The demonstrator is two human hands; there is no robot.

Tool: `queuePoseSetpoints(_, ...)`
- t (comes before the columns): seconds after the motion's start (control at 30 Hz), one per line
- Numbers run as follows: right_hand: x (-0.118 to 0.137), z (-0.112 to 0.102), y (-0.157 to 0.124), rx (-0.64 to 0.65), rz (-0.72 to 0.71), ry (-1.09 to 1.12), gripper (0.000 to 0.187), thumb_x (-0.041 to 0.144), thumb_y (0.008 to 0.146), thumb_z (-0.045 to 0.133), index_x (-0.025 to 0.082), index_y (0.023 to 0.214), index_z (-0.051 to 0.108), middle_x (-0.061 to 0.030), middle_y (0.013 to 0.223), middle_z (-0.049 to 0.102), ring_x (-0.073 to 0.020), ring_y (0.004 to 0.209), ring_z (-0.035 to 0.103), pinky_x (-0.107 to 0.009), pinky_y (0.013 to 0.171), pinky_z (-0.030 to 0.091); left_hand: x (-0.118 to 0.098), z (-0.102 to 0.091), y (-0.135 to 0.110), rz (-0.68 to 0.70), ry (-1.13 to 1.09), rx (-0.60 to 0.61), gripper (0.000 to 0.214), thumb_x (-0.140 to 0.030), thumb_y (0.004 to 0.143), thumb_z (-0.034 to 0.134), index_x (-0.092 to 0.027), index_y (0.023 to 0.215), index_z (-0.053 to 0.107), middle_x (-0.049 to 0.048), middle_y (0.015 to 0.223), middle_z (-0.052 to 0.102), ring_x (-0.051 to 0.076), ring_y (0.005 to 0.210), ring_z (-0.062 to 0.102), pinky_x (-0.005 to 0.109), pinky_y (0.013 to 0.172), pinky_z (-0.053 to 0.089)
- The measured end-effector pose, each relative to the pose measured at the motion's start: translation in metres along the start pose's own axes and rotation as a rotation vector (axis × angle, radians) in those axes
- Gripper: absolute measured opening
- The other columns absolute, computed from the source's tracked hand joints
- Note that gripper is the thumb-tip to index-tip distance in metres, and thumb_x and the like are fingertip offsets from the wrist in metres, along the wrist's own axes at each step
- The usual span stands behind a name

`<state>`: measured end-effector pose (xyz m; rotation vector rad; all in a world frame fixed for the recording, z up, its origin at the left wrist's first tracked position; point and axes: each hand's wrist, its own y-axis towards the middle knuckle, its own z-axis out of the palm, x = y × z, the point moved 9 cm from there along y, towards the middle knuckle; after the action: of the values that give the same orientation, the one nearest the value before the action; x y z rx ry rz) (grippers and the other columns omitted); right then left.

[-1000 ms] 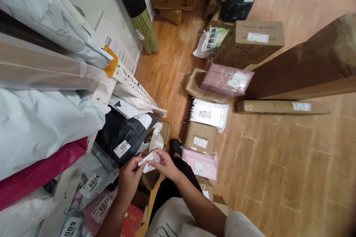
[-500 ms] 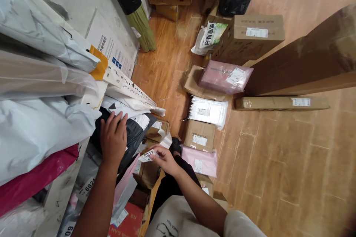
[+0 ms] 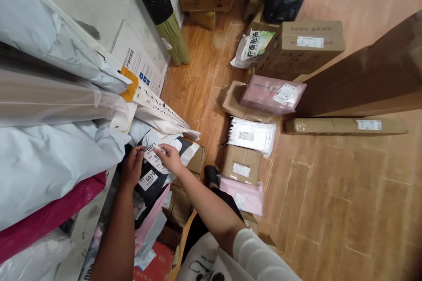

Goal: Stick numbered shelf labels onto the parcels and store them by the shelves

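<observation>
My left hand (image 3: 132,167) and my right hand (image 3: 170,158) both pinch a white number label (image 3: 152,154) reading 6027, held against the parcels stacked on the shelf at the left. Just below it lies a black mailer bag (image 3: 154,180) with a white label reading 6026 (image 3: 147,179). A grey-white parcel (image 3: 140,131) sits right above the label. Both hands have their fingers closed on the label's edges.
Large white, beige and red soft parcels (image 3: 49,153) fill the shelf at left. On the wooden floor (image 3: 329,210) lie cardboard boxes (image 3: 301,48), pink mailers (image 3: 272,94), a white bag (image 3: 252,134) and long flat cartons (image 3: 346,125). My black shoe (image 3: 211,175) is by the boxes.
My right hand carried the label up from near my lap to the shelf parcels. My left hand shifted from lying flat on the black mailer to pinching the label.
</observation>
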<state>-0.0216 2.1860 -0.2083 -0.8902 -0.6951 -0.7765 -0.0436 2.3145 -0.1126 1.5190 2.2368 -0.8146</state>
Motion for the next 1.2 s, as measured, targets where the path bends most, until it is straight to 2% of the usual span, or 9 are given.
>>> queuePoseSetpoints(0.13, -0.007, 0.002, 0.014, -0.088, 0.014, -0.159, 0.042, 0.059, 0.075, 0.064, 0.018, 0.067, 0.061, 0.0035, 0.061, 0.052, -0.0115, 0.061, 0.045, -0.024, 0.060, 0.036, 0.014, 0.003, 0.001, -0.169, -0.064, -0.120, 0.035, -0.050, 0.079, 0.062, -0.019, 0.094, 0.061, 0.0021, 0.081, 0.067, 0.018, 0.075, 0.064, 0.028, 0.071, 0.050)
queuePoseSetpoints(0.27, -0.002, -0.002, 0.009, -0.107, -0.008, -0.155, 0.040, 0.056, 0.075, 0.065, 0.018, 0.064, 0.058, 0.0041, 0.059, 0.048, -0.0112, 0.059, 0.043, -0.025, 0.060, 0.036, 0.010, 0.001, 0.002, -0.273, -0.101, -0.190, 0.037, -0.051, 0.074, 0.065, -0.017, 0.088, 0.066, 0.0046, 0.078, 0.070, 0.019, 0.074, 0.064, 0.028, 0.070, 0.050)
queuePoseSetpoints(0.43, 0.010, 0.005, 0.003, 0.066, -0.080, 0.068, 0.031, 0.048, 0.077, 0.065, 0.018, 0.086, 0.067, -0.0009, 0.081, 0.066, -0.0151, 0.075, 0.057, -0.028, 0.078, 0.045, 0.004, -0.001, 0.004, -0.294, -0.128, -0.085, 0.043, -0.053, 0.074, 0.065, -0.016, 0.094, 0.073, 0.0069, 0.084, 0.073, 0.022, 0.079, 0.065, 0.031, 0.075, 0.049)
queuePoseSetpoints(0.63, 0.007, 0.008, -0.001, 0.189, 0.003, 0.265, 0.037, 0.047, 0.068, 0.076, 0.021, 0.092, 0.066, 0.0007, 0.085, 0.069, -0.0135, 0.076, 0.060, -0.028, 0.078, 0.048, 0.003, 0.003, 0.006, -0.258, -0.193, 0.034, 0.037, -0.050, 0.070, 0.071, -0.017, 0.087, 0.070, 0.0035, 0.080, 0.071, 0.020, 0.077, 0.064, 0.029, 0.072, 0.048)
queuePoseSetpoints(0.73, 0.004, 0.006, -0.001, 0.165, 0.053, 0.288, 0.043, 0.049, 0.065, 0.078, 0.019, 0.093, 0.064, 0.0009, 0.080, 0.067, -0.0116, 0.068, 0.058, -0.025, 0.069, 0.046, -0.014, -0.003, 0.007, -0.155, -0.081, -0.067, 0.028, -0.044, 0.075, 0.069, -0.018, 0.085, 0.069, 0.0034, 0.082, 0.070, 0.020, 0.079, 0.064, 0.029, 0.074, 0.048)
queuePoseSetpoints(0.9, -0.003, -0.007, 0.002, 0.022, 0.070, -0.109, 0.042, 0.058, 0.072, 0.066, 0.019, 0.064, 0.052, 0.0060, 0.056, 0.043, -0.0080, 0.053, 0.034, -0.023, 0.050, 0.027, -0.052, -0.006, 0.002, 0.154, 0.297, -0.298, 0.018, -0.033, 0.085, 0.064, -0.018, 0.080, 0.072, 0.0073, 0.087, 0.066, 0.021, 0.083, 0.062, 0.031, 0.075, 0.046)
queuePoseSetpoints(1.0, -0.003, -0.013, 0.001, -0.079, 0.041, -0.214, 0.050, 0.060, 0.076, 0.058, 0.021, 0.054, 0.037, 0.0070, 0.053, 0.031, -0.0084, 0.054, 0.028, -0.023, 0.051, 0.025, -0.050, -0.006, -0.004, 0.200, 0.345, -0.426, 0.018, -0.029, 0.085, 0.065, -0.015, 0.077, 0.073, 0.0076, 0.079, 0.063, 0.020, 0.075, 0.059, 0.030, 0.070, 0.046)
queuePoseSetpoints(1.13, -0.012, -0.003, -0.004, 0.048, 0.156, -0.070, 0.049, 0.063, 0.061, 0.070, 0.020, 0.063, 0.049, 0.0079, 0.054, 0.037, -0.0078, 0.052, 0.030, -0.023, 0.050, 0.025, -0.033, -0.004, -0.007, 0.159, 0.322, -0.518, 0.019, -0.031, 0.086, 0.065, -0.015, 0.079, 0.074, 0.0070, 0.075, 0.063, 0.019, 0.074, 0.060, 0.031, 0.072, 0.047)
queuePoseSetpoints(1.2, -0.018, -0.011, -0.010, -0.013, 0.211, -0.059, 0.050, 0.063, 0.059, 0.073, 0.020, 0.059, 0.046, 0.0084, 0.051, 0.035, -0.0070, 0.050, 0.029, -0.023, 0.048, 0.023, -0.026, -0.002, -0.007, 0.142, 0.289, -0.541, 0.021, -0.033, 0.086, 0.065, -0.016, 0.079, 0.074, 0.0069, 0.076, 0.065, 0.019, 0.075, 0.062, 0.031, 0.072, 0.049)
